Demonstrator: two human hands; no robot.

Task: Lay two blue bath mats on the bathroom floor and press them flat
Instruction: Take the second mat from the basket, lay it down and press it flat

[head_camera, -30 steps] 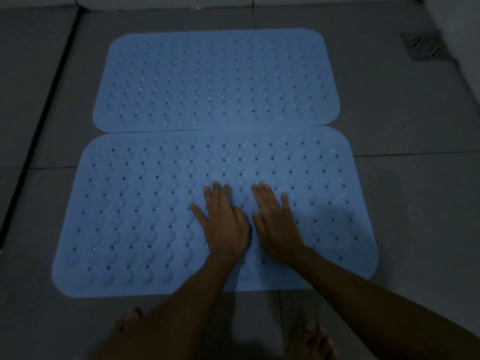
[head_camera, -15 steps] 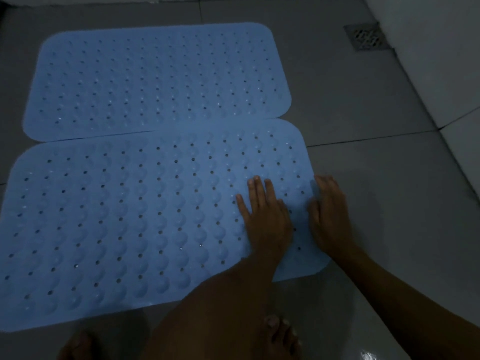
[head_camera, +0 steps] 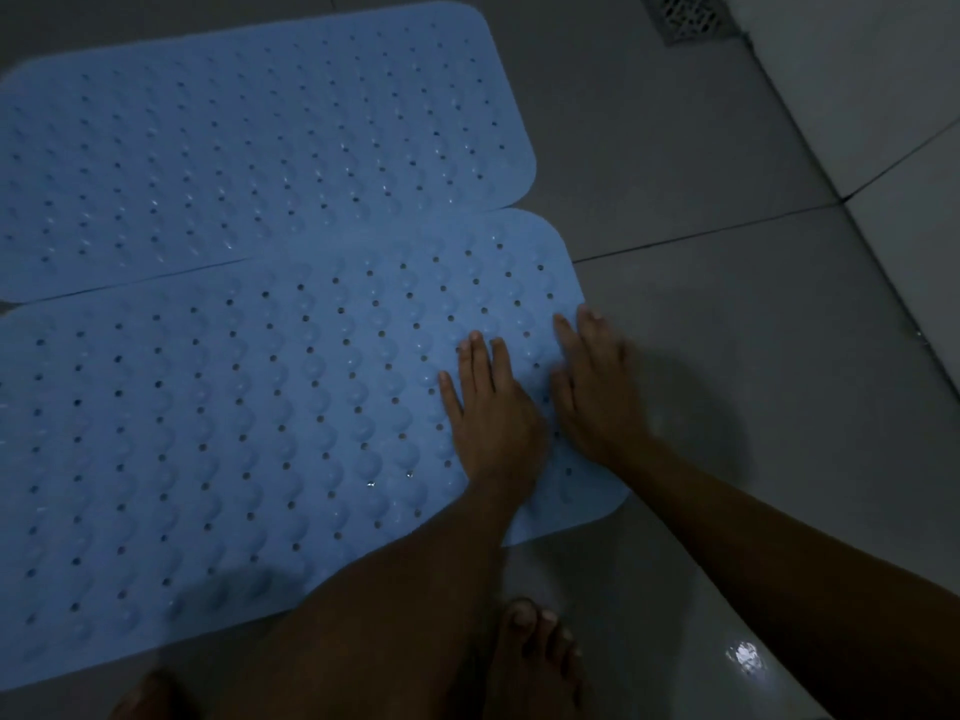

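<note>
Head view: left hand (head_camera: 491,407) and right hand (head_camera: 597,392) press straight-fingered on the near perforated blue rubber bath mat (head_camera: 234,433)'s right end; the far blue mat (head_camera: 249,142) adjoins, both cut off left on dim grey floor tiles (head_camera: 727,330).

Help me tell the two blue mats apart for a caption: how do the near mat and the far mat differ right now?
The near mat has both hands flat on it, left hand and right hand, at its right end; the far mat is untouched. The near mat's edge overlaps the far mat's. The near mat reaches further right. Both are blue, perforated, round-cornered.
</note>
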